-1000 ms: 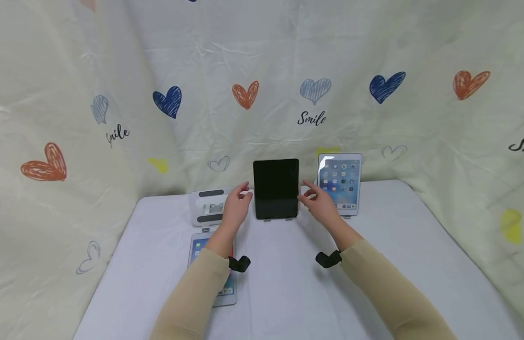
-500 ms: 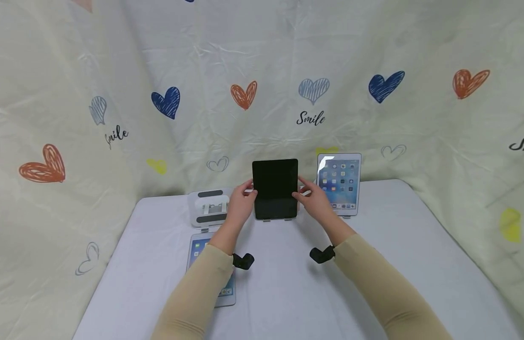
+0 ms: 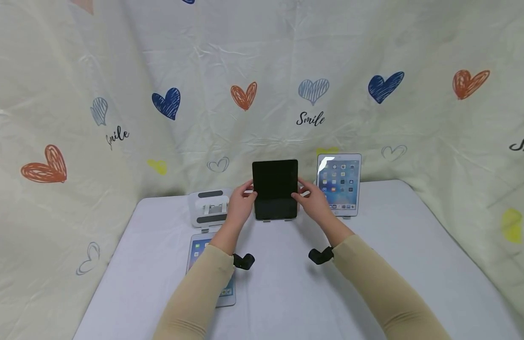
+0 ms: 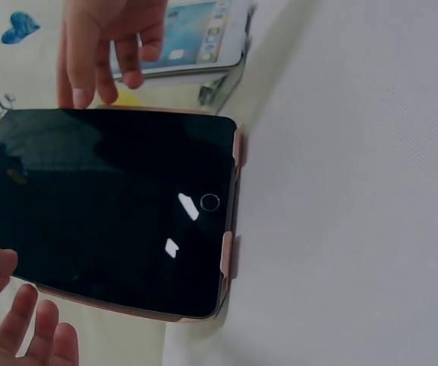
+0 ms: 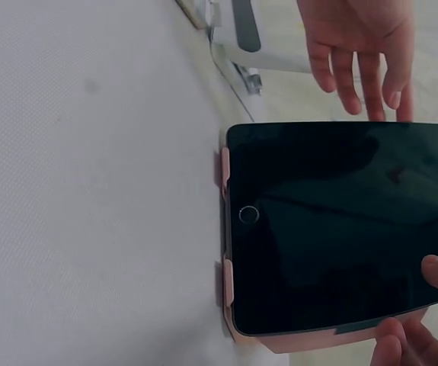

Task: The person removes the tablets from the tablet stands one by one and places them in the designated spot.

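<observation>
The black tablet point(image 3: 275, 189) leans back on a pink stand point(image 5: 228, 284), its bottom edge in the two hooks, at the far side of the white table point(image 3: 279, 274); its long axis runs upward between the hands, neither plainly nearer; the left hand point(image 3: 240, 205) and right hand point(image 3: 315, 203) pinch opposite long sides, thumbs on the front; how far the fingers reach behind is hard to tell.
</observation>
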The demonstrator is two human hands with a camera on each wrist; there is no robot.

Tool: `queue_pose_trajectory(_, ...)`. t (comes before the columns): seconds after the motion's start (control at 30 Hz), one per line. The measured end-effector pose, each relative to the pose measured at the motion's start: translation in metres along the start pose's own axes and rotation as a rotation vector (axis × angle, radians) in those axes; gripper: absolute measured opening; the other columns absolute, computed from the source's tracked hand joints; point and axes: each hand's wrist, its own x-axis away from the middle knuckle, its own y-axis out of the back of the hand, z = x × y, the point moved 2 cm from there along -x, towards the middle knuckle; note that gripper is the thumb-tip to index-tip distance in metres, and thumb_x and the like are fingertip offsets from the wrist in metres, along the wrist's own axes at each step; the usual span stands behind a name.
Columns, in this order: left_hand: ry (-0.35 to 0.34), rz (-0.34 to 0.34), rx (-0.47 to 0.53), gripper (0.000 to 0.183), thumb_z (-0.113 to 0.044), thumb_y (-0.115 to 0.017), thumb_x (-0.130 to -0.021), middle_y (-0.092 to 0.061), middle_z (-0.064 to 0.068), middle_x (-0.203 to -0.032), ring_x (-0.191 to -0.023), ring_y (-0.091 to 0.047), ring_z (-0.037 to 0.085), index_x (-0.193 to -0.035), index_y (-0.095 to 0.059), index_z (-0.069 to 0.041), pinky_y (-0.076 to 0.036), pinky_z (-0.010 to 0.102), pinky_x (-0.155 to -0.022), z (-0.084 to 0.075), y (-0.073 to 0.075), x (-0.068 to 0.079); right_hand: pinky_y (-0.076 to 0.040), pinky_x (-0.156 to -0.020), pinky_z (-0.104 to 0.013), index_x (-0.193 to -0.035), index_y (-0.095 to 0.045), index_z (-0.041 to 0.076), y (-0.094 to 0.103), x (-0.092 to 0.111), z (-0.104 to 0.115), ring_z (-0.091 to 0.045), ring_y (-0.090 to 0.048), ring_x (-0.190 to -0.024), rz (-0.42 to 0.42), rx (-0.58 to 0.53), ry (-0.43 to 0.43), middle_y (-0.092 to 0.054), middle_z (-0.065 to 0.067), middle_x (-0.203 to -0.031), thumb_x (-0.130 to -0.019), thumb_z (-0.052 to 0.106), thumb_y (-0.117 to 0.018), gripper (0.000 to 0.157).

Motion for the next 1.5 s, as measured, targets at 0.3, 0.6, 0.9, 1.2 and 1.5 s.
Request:
queue_pose_trajectory(0.3,-0.056,-0.015,-0.021,0.041,-0.021,-0.065,-0.097,-0.062,0.001,-0.122,-0.108,-0.058,0.02,-0.139,-0.06,-0.024,-0.053,0.036,-0.087,0.012,0.002,-0.003,-0.054,-0.07,-0.035,-0.152,-0.043,0.022,-0.004,0.001,-0.009,-0.026,-0.059,-0.092,-0.068,-0.017,0.049,-0.058,-0.011,-0.121,-0.097,0.026,-0.065,0.059)
queue_pose_trajectory(0.6,-0.131,-0.056,-0.009,0.038,-0.019,-0.066,-0.097,-0.066,0.001,-0.114,-0.102,-0.06,0.019,-0.134,-0.064,-0.025,-0.051,0.036,-0.088,0.017,0.003,0.001,-0.052,-0.066,-0.034,-0.149,-0.047,0.027,-0.008,0.003,-0.019,-0.024,-0.059,-0.09,-0.15,0.003,0.099,-0.063,-0.007,-0.122,-0.098,0.026,-0.064,0.054)
queue_pose_trajectory(0.9,-0.133,-0.098,0.023,0.035,-0.017,-0.071,-0.093,-0.071,0.0,-0.108,-0.096,-0.061,0.019,-0.128,-0.069,-0.025,-0.052,0.03,-0.077,0.024,0.001,0.0,-0.051,-0.061,-0.032,-0.146,-0.051,0.027,-0.014,0.003,-0.028,-0.022,-0.06,-0.086,-0.211,-0.004,0.151,-0.069,-0.007,-0.117,-0.098,0.022,-0.064,0.05)
queue_pose_trajectory(1.2,-0.123,-0.106,0.07,0.032,-0.022,-0.072,-0.092,-0.073,-0.001,-0.105,-0.094,-0.061,0.018,-0.124,-0.072,-0.025,-0.049,0.026,-0.071,0.026,0.001,-0.002,-0.05,-0.061,-0.03,-0.142,-0.056,0.027,-0.015,0.002,-0.029,-0.022,-0.059,-0.083,-0.261,-0.033,0.179,-0.07,-0.008,-0.115,-0.098,0.022,-0.064,0.045)
queue_pose_trajectory(1.5,-0.11,-0.097,0.099,0.029,-0.021,-0.073,-0.092,-0.074,-0.001,-0.104,-0.093,-0.06,0.016,-0.121,-0.073,-0.02,-0.049,0.023,-0.072,0.024,0.002,-0.003,-0.05,-0.072,-0.035,-0.137,-0.062,0.021,-0.014,0.003,-0.027,-0.024,-0.062,-0.094,-0.316,-0.067,0.208,-0.073,-0.01,-0.104,-0.097,0.019,-0.067,0.04)
